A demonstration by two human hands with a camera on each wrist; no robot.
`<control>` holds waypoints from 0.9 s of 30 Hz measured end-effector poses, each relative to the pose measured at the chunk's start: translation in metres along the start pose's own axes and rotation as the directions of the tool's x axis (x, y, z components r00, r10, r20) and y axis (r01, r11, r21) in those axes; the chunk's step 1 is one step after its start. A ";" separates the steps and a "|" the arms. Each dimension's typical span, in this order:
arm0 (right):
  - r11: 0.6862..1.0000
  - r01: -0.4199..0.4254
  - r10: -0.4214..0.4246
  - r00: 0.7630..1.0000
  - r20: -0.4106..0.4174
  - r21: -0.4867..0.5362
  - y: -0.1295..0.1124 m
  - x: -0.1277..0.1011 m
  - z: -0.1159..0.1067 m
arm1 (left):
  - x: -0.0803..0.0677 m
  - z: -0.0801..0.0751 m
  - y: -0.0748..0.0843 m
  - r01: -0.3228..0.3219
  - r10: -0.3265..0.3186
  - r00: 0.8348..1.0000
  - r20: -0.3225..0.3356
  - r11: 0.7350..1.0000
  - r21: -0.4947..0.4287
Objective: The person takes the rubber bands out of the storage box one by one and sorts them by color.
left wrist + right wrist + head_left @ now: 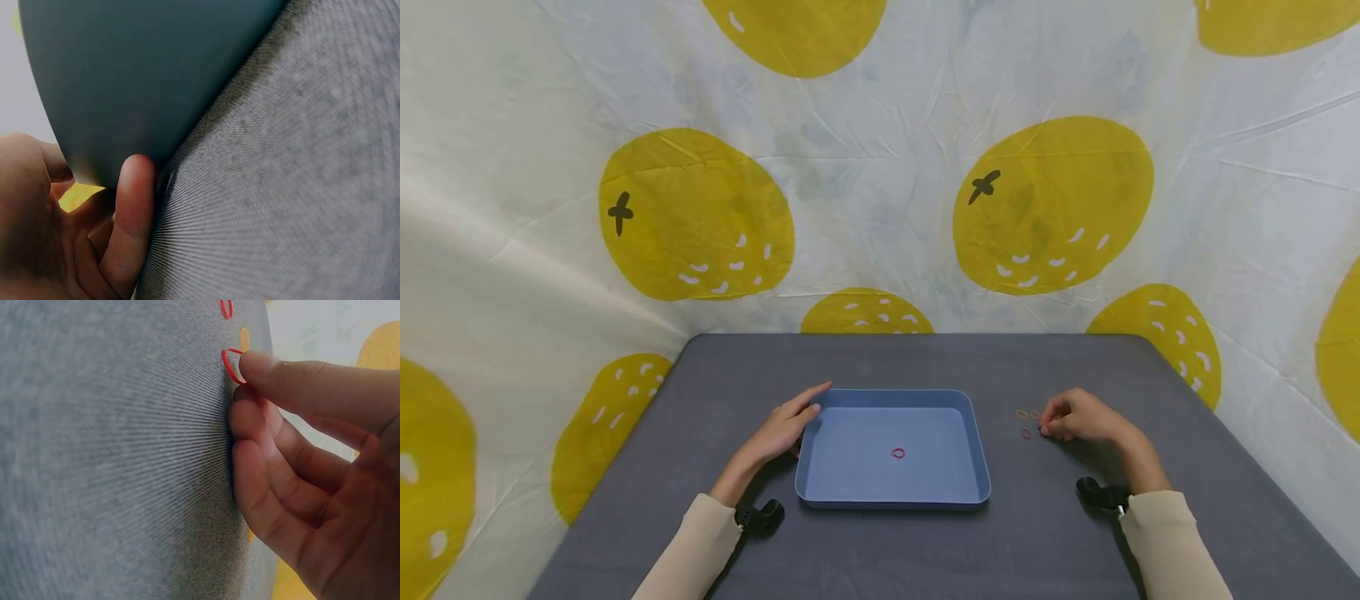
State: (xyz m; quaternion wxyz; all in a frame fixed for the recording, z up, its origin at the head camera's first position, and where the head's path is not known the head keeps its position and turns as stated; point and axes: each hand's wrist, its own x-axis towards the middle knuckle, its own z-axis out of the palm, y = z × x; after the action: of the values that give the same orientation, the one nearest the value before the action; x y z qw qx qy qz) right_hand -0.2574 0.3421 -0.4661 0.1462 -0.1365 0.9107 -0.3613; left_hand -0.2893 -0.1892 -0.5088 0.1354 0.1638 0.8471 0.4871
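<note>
A shallow blue tray (891, 497) lies on the table, with red rubber bands (898, 453) near the middle of its floor. At the tray's left side, my left hand (785, 429) holds the back left corner. One finger presses the outer wall low down in the left wrist view. To the right of the tray, my right hand (1078, 417) is down at the tabletop. Its thumb and a fingertip pinch a red rubber band (227, 367). Beside those fingertips lie another red band (1026, 434) and two orange rubber bands (1022, 414).
A dark grey cloth covers the table (895, 550). Behind and around it hangs a white curtain (865, 200) printed with large yellow fruit. Black wrist cameras (765, 517) sit on both wrists, just above the table.
</note>
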 end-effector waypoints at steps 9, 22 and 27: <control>1.000 -0.004 0.004 1.000 0.003 -0.005 -0.001 0.000 0.001 | 0.000 0.000 -0.001 -0.007 0.007 1.000 0.009 1.000 0.001; 1.000 -0.014 0.014 1.000 0.012 0.011 -0.001 -0.001 0.000 | 0.000 -0.001 -0.003 -0.011 0.011 1.000 0.005 1.000 0.001; 1.000 -0.013 0.012 1.000 0.015 0.012 0.001 -0.001 0.000 | 0.001 0.000 -0.003 -0.015 0.015 1.000 0.006 1.000 0.002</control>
State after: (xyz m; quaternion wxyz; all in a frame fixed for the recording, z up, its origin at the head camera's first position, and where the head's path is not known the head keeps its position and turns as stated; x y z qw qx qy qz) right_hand -0.2568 0.3431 -0.4669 0.1562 -0.1327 0.9082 -0.3649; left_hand -0.2903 -0.1905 -0.5109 0.1340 0.1719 0.8459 0.4868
